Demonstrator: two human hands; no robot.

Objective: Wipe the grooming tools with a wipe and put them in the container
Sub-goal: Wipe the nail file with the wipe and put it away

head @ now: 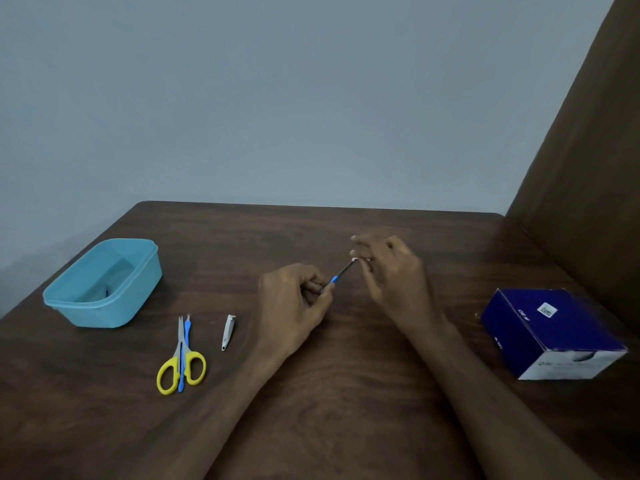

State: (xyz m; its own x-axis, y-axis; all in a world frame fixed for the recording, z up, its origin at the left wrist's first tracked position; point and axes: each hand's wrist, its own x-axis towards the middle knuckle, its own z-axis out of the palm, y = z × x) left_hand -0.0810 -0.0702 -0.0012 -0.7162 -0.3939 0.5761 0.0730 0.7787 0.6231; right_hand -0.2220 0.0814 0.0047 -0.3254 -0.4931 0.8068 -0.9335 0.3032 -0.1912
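My left hand (pixel 294 303) holds a small tool (pixel 341 273); my right hand (pixel 388 268) wipes its tip. Scissors (pixel 181 362) and clipper (pixel 228 331) still wait.

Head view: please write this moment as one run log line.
left hand: holds blue-handled thin metal tool | right hand: wiping its tip | light blue plastic container: open on table

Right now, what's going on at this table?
A person holds a thin blue-handled tool in the left hand while the right hand pinches something small and white, probably the wipe, at its tip. On the table the yellow-handled scissors, a second blue tool lying on them, and the nail clipper wait beside the blue container. A dark blue box sits on the right.
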